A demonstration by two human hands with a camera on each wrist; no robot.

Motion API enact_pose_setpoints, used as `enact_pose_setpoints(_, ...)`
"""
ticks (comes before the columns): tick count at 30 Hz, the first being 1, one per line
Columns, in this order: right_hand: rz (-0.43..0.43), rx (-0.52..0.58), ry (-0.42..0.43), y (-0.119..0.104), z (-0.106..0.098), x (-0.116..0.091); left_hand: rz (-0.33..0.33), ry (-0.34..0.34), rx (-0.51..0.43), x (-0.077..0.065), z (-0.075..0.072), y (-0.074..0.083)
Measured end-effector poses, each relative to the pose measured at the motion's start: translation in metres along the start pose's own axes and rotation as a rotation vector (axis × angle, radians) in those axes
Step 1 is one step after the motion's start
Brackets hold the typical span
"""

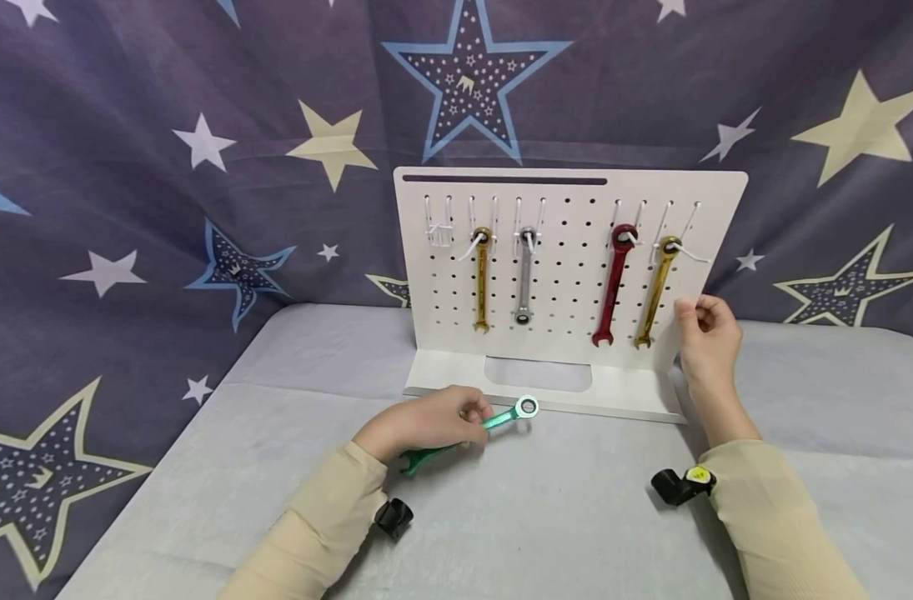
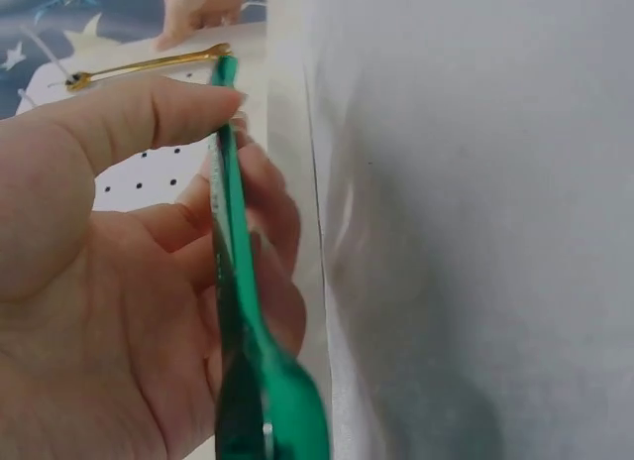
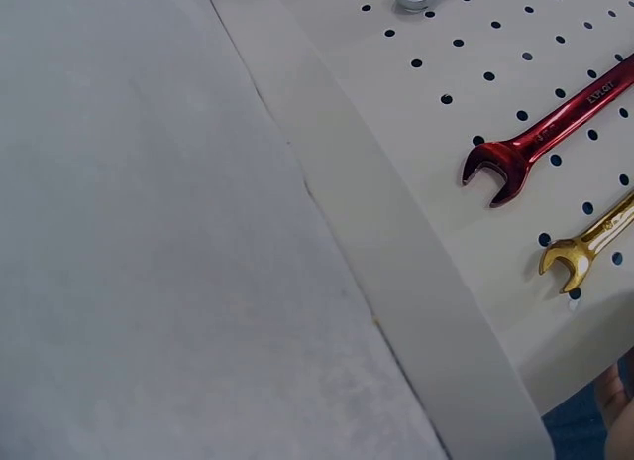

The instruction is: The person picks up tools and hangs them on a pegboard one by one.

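My left hand (image 1: 437, 418) pinches a green combination wrench (image 1: 504, 416) between thumb and fingers, low in front of a white pegboard (image 1: 554, 333). The wrench's ratchet ring end points right, toward the board's base; its open jaw end points to the left. In the left wrist view the green wrench (image 2: 289, 405) is seen edge-on, crossing the fingers. My right hand (image 1: 709, 343) grips the board's lower right edge, thumb on the front face. Closest to it hangs a gold wrench (image 1: 656, 292), with a red wrench (image 1: 612, 287) to its left.
A silver wrench (image 1: 524, 279) and another gold wrench (image 1: 482, 287) hang from hooks further left. An unloaded white hook (image 1: 439, 237) is at the board's far left. The board's base (image 1: 448, 377) rests on a grey cloth-covered table (image 1: 561, 517), before a star-patterned curtain (image 1: 261, 75).
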State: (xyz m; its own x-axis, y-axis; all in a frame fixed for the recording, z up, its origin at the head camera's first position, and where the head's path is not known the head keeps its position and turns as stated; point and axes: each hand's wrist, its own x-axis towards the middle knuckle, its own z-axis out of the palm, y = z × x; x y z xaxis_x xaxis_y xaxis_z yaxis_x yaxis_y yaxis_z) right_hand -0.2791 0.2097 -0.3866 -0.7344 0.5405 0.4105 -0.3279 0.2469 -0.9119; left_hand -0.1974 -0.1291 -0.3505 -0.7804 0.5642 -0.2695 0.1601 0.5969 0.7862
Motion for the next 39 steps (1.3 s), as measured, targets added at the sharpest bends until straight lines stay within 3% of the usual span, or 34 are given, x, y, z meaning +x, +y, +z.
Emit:
enact_pose_setpoints(8,-0.014,-0.002,-0.003,-0.001,0.0,-0.001,0.033,0.168,-0.055,0.001,-0.007,0.002)
enact_pose_setpoints(17,0.005,-0.022,-0.009,-0.001,0.0,0.0,0.134,0.305,-0.09,0.003,-0.012,0.003)
enact_pose_setpoints(24,0.001,-0.027,-0.015,0.0,-0.001,0.001,0.163,0.411,-0.123,0.006,-0.012,0.004)
enact_pose_setpoints(33,-0.021,-0.002,0.0,-0.001,0.001,-0.001,0.189,0.532,-0.273,0.004,-0.016,0.005)
enact_pose_setpoints(39,-0.015,-0.006,-0.002,-0.001,0.001,0.0,0.229,0.704,-0.369,0.005,-0.022,0.004)
